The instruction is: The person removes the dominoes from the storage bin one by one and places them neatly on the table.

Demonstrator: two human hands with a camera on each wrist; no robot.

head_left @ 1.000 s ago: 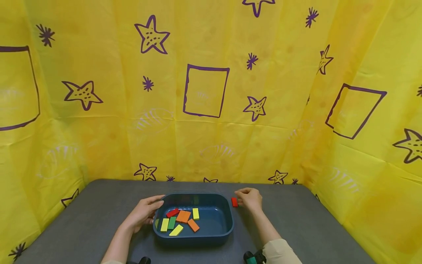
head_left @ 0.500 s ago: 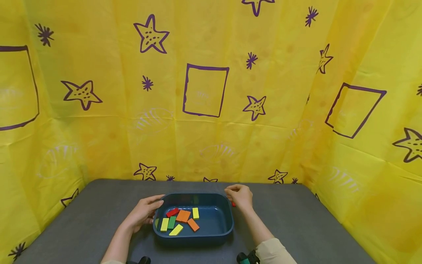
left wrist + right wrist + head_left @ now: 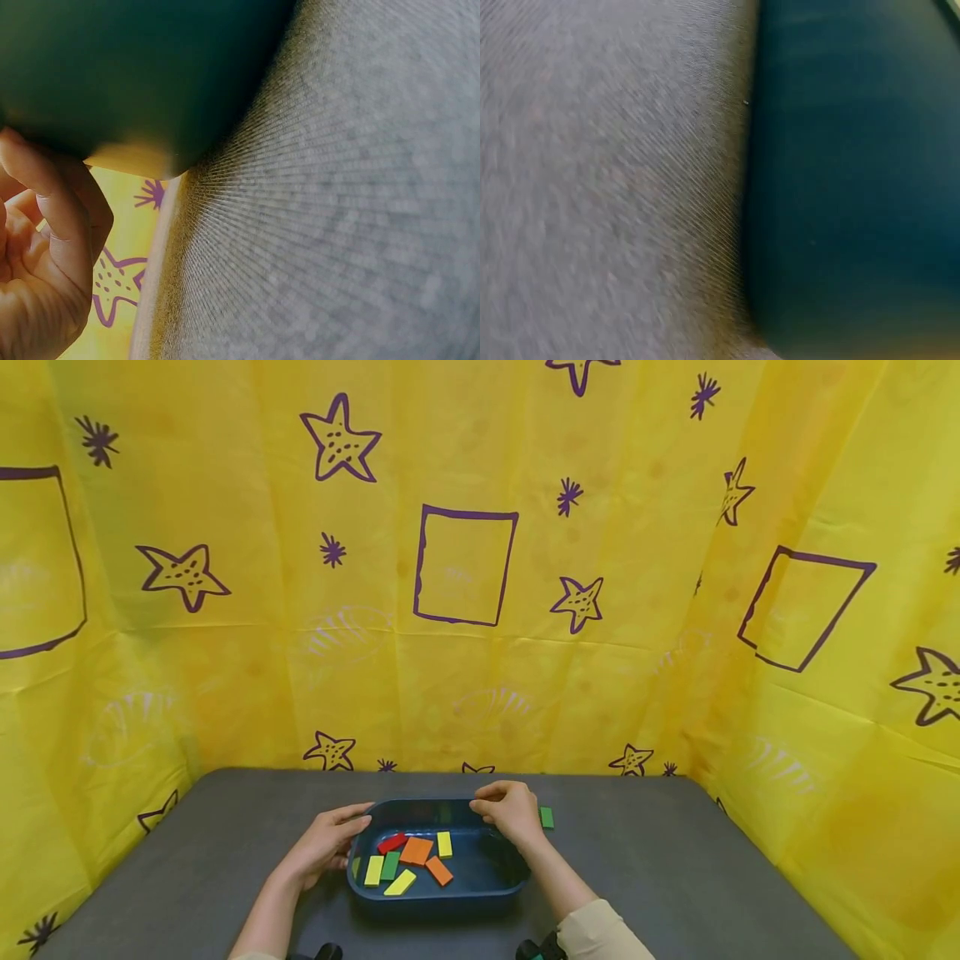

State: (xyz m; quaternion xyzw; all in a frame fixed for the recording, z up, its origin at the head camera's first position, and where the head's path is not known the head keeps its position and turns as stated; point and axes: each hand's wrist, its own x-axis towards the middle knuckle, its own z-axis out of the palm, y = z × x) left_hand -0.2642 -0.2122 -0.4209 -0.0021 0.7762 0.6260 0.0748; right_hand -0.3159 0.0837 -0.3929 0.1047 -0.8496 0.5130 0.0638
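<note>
the backdrop [image 3: 450,668] is yellow, printed with purple outlines of dotted starfish, spiky bursts and squarish frames, plus faint pale fish skeletons. the tray [image 3: 438,907] is dark blue, and the blocks come in plain red [image 3: 392,842], orange [image 3: 438,870], green [image 3: 390,865] and yellow [image 3: 374,871]. the tabletop [image 3: 187,877] is dark grey, the sleeve [image 3: 600,931] cream.

Beige right sleeve [image 3: 602,930], black right-wrist device [image 3: 552,946], teal patch [image 3: 530,951], bare hands [image 3: 507,812]

One container [image 3: 435,907], two hands [image 3: 327,842] [image 3: 512,811], three yellow blocks [image 3: 445,844] [image 3: 373,871] [image 3: 401,882], two green blocks [image 3: 390,865] [image 3: 547,817], one red block [image 3: 392,842] and at least two orange blocks [image 3: 416,851] [image 3: 438,871] are showing
</note>
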